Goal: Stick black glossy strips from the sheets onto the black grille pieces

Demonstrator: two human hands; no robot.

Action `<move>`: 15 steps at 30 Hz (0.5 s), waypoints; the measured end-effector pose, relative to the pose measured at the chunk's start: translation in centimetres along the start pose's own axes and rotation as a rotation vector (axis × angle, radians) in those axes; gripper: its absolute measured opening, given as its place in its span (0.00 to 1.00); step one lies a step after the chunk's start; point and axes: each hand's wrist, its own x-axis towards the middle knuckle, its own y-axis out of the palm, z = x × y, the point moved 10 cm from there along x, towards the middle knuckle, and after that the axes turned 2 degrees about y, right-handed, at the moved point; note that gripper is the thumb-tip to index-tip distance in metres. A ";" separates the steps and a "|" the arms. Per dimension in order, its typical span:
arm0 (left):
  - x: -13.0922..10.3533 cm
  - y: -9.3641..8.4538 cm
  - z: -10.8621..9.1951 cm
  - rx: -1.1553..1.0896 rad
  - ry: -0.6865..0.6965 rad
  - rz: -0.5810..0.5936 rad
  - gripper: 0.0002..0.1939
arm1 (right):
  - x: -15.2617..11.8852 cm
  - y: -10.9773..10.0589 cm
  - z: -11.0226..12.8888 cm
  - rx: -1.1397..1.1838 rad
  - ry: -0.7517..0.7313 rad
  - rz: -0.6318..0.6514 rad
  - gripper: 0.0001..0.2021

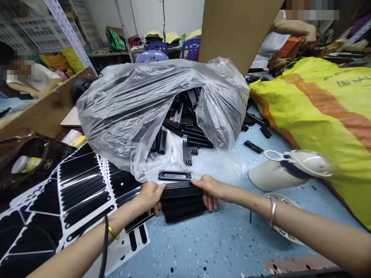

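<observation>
A stack of long black plastic pieces (184, 210) is on the blue speckled table in front of me, its top piece showing a meshed surface. My left hand (151, 196) closes on the left end of the stack, thumb on top and fingers down the side. At the opposite end, my right hand (209, 190) grips in the same way. Just behind the stack lies a single slotted black piece (174, 175). Farther back, many similar black parts (188, 119) spill from the torn opening of a large clear plastic bag (124, 100).
Sheets of black strip stickers (84, 185) cover the left side, beside a brown handbag (26, 162). To the right are a white lidded cup (269, 173), a dish (290, 231) partly under my right forearm, and a yellow woven sack (321, 112). Two other people work behind.
</observation>
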 end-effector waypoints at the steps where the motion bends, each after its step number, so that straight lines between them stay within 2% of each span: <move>1: -0.1 -0.9 -1.0 0.179 0.063 -0.056 0.25 | -0.2 -0.2 -0.1 0.031 0.001 -0.033 0.36; 3: -0.5 -2.2 -3.0 0.498 0.194 -0.182 0.26 | -0.8 -0.7 -0.3 0.121 -0.021 -0.095 0.28; 5: -0.8 -2.9 -3.9 0.676 0.246 -0.275 0.25 | -1.5 -1.0 -0.6 0.209 -0.064 -0.139 0.22; 7: -0.9 -3.3 -3.9 0.710 0.234 -0.330 0.25 | -2.3 -1.3 -1.0 0.241 -0.118 -0.171 0.20; 11: -0.9 -3.9 -3.7 0.671 0.226 -0.420 0.23 | -3.4 -1.8 -1.9 0.205 -0.257 -0.241 0.23; 15: -0.4 -4.2 -3.5 0.615 0.246 -0.472 0.22 | -4.8 -2.3 -1.4 -0.065 -0.475 -0.482 0.32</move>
